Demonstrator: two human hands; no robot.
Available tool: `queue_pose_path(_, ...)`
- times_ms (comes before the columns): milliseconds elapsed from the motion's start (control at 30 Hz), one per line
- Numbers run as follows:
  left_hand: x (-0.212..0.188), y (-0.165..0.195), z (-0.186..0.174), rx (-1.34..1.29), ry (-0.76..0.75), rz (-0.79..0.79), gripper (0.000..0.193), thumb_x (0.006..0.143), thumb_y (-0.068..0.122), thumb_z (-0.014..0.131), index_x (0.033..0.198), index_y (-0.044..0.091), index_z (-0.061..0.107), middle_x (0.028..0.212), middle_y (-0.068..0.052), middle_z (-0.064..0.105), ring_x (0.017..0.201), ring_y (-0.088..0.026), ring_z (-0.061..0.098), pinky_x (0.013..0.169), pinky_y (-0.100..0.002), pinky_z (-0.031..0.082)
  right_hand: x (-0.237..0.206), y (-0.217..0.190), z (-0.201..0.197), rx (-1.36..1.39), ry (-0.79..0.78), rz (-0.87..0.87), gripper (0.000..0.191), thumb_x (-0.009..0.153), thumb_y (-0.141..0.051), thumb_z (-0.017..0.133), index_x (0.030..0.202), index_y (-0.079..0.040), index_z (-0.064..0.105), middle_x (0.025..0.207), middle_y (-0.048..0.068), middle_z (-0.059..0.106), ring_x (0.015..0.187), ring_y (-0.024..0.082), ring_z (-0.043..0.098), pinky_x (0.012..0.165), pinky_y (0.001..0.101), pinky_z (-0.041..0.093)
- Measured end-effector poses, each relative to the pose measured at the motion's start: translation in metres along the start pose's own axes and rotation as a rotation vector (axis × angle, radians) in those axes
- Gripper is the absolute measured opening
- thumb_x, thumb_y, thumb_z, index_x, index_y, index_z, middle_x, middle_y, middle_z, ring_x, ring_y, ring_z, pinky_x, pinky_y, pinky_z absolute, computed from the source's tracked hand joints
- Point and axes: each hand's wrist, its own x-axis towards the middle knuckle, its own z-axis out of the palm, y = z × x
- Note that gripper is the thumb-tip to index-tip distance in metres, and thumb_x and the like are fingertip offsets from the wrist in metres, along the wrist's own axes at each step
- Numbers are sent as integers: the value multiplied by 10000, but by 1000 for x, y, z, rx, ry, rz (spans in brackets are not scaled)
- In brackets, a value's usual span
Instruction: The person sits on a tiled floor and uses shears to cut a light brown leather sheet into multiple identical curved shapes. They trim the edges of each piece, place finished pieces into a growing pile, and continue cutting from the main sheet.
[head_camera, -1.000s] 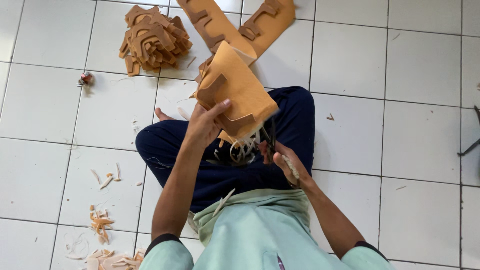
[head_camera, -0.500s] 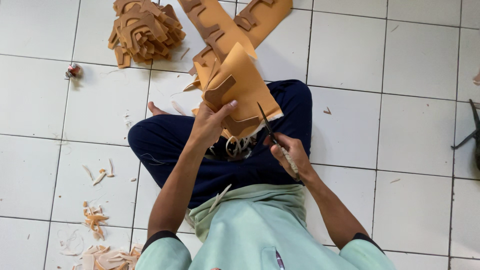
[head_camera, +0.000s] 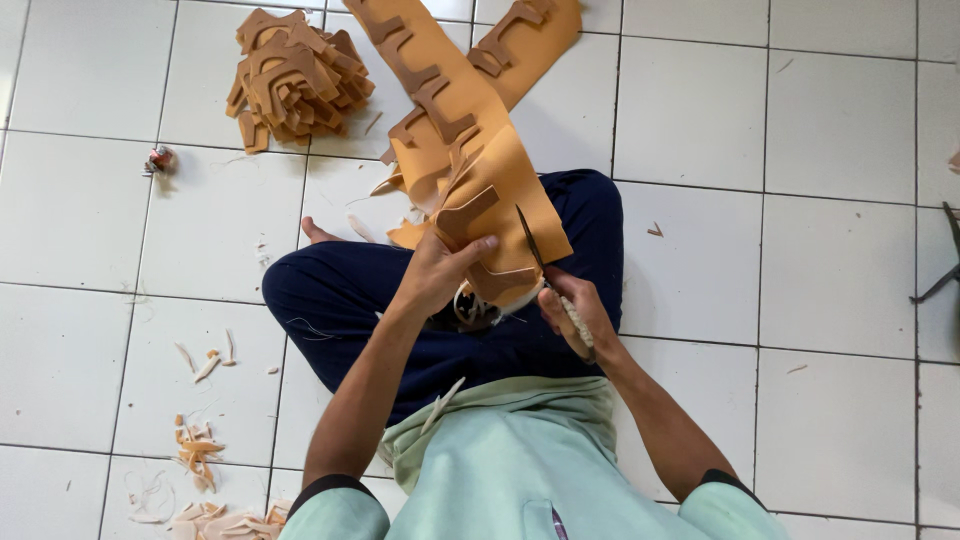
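left hand (head_camera: 440, 268) grips tan sheet (head_camera: 470, 150), right hand (head_camera: 575, 315) closed on scissors (head_camera: 535, 250) cutting it, cut pieces pile (head_camera: 295, 80) nearby

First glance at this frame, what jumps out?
A long tan sheet with cut-out shapes runs from the top of the frame down into the person's lap, where the left hand grips it and the right hand works scissors into its edge. A pile of cut tan pieces sits on the white tiles, upper left.

Left hand (head_camera: 440, 270) pinches tan sheet (head_camera: 480, 170) over lap. Right hand (head_camera: 575, 315) holds scissors (head_camera: 530, 240), blades on sheet. Cut pieces (head_camera: 295, 80) piled on floor (head_camera: 780, 200).
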Motion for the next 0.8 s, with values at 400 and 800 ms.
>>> queue_pose_path(400,5,-29,17,-71,198,6,421,971,105,702,1334,-71,581,1159,-143,718,988,-200,711,824,-315,615,-7,-11,-6,8,-57,-28,652,1005,-689,484,936,-50,593,655,-42,528,565,42,530,510,204,475)
queue_pose_path(800,25,-42,16,-545,222,-197,367,981,129,670,1311,14,556,1202,-144,656,1022,-223,698,850,-367,618,-22,-5,-10,79,24,218,544,994,-569,526,887,-42,604,604,-28,471,424,51,436,380,218,362)
